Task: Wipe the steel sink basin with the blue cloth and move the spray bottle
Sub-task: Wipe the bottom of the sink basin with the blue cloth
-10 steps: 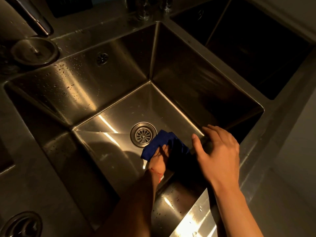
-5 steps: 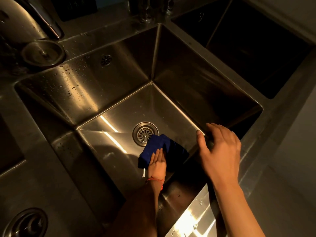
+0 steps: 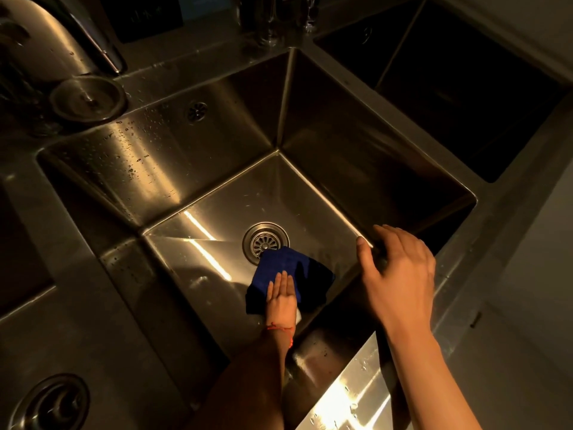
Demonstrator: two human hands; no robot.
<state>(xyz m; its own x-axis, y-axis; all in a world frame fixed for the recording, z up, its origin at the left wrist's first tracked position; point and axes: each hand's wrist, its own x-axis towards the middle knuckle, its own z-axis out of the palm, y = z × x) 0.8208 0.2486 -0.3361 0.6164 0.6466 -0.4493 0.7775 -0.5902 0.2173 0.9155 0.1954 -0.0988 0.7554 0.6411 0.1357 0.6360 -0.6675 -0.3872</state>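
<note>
The blue cloth (image 3: 288, 262) lies on the floor of the steel sink basin (image 3: 198, 209), just below and right of the round drain (image 3: 266, 242). My left hand (image 3: 280, 297) reaches down into the basin and presses flat on the cloth, fingers together and pointing away from me. A red thread circles that wrist. My right hand (image 3: 400, 274) hovers over the basin's near right corner with fingers spread and nothing in it. No spray bottle is in view.
A curved faucet (image 3: 46, 41) and a round steel lid (image 3: 88, 97) sit at the back left. A second, dark basin (image 3: 465, 88) lies to the right. Another round drain (image 3: 52, 401) shows at the bottom left. Tap fittings (image 3: 269, 20) stand behind the basin.
My left hand went from gripping the cloth to lying flat on it and slid it slightly left, nearer the drain. The right hand stayed by the corner.
</note>
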